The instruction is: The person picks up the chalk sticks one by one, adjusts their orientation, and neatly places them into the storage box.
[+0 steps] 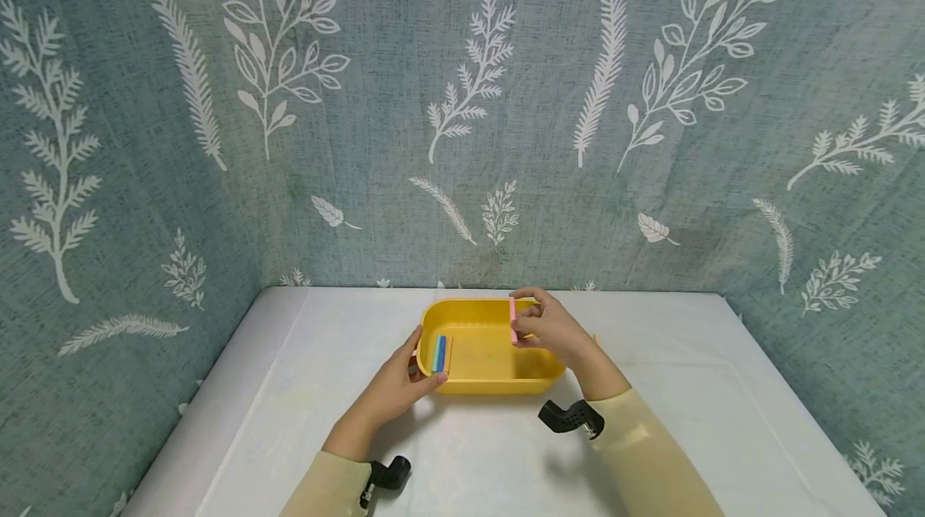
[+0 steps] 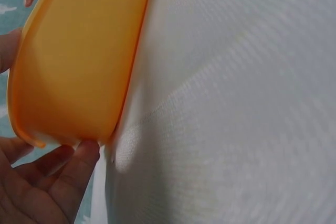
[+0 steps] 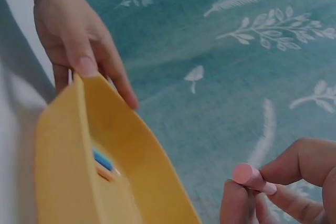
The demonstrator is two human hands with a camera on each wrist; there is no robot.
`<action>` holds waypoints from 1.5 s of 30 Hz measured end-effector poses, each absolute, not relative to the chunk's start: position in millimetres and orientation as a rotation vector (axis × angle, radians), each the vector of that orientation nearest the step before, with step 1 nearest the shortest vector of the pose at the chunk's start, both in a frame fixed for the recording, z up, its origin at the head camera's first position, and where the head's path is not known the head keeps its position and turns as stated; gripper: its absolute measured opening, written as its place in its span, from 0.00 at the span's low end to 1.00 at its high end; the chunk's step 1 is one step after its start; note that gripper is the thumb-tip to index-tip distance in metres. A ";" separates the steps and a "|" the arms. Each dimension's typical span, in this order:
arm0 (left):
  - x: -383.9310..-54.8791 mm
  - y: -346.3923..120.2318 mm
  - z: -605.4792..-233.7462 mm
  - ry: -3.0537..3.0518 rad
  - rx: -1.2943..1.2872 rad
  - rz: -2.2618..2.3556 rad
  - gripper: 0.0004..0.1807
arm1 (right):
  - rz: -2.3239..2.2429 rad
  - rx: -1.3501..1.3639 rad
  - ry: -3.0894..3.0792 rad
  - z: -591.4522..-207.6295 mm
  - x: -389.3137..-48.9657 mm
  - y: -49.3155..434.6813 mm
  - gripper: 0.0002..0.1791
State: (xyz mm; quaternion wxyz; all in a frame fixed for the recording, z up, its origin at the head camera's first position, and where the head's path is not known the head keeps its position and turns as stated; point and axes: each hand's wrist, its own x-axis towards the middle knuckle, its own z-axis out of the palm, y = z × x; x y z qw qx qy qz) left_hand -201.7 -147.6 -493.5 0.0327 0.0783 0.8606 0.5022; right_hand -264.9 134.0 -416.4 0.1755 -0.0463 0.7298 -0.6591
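A yellow plastic tray (image 1: 480, 352) sits on the white table. My left hand (image 1: 393, 384) grips its left end, thumb over the front rim and fingers along the outer wall. Side by side near that end of the tray lie a light blue chalk stick (image 1: 437, 354), a blue chalk stick (image 1: 442, 354) and an orange chalk stick (image 1: 450, 355). Over the right half of the tray, my right hand (image 1: 560, 334) pinches a pink chalk stick (image 1: 513, 320) between thumb and fingers. Its round end (image 3: 244, 173) faces the camera in the right wrist view.
White cloth (image 1: 303, 372) covers the table. A green-blue curtain with white leaf prints (image 1: 390, 180) stands behind it and at both sides. A small yellow piece (image 1: 596, 339) shows beyond my right wrist. Each wrist carries a black camera mount (image 1: 571, 417).
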 end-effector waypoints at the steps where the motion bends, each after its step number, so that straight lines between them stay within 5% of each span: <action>1: -201.7 -147.6 -493.7 2.650 0.242 1.544 0.54 | -1.873 -0.133 2.064 -417.9 -264.8 130.7 0.30; 45: -201.7 -151.6 -496.1 2.642 0.251 1.524 0.54 | -1.567 -0.015 2.210 -481.0 -278.5 45.8 0.26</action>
